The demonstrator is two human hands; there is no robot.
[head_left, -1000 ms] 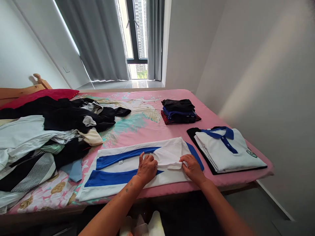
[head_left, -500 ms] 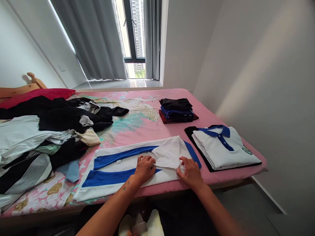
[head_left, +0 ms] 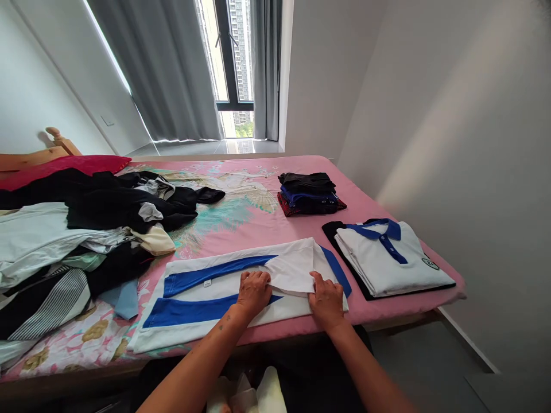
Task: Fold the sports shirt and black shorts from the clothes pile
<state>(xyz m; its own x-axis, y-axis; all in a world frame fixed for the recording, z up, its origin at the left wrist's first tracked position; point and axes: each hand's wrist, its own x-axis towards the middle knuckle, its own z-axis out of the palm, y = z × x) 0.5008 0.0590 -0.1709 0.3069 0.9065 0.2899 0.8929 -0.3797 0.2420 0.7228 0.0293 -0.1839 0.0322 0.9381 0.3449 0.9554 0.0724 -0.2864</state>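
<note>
A white and blue shirt [head_left: 189, 331] lies lengthwise along the near edge of the bed, its sides folded inward and a small label showing. One white flap, apparently a sleeve [head_left: 295, 265], is laid over its right half. My left hand [head_left: 253, 291] is closed at the flap's left corner, fingertips curled on the fabric. At the flap's lower right corner my right hand [head_left: 327, 299] grips the cloth between thumb and fingers. Right of it sits a folded white polo shirt [head_left: 400, 269] with a blue collar, on top of dark folded cloth.
Loose, rumpled clothes [head_left: 116, 201] cover the left side of the bed. Toward the back stands a stack of dark folded garments [head_left: 307, 192]. The pink bedsheet [head_left: 258, 229] shows between them. A wall [head_left: 451, 143] rises along the right, beyond the bed's edge.
My right hand has shifted slightly left and its fingers have closed more on the flap's corner. The left hand has stayed nearly in place; the flap looks smoother.
</note>
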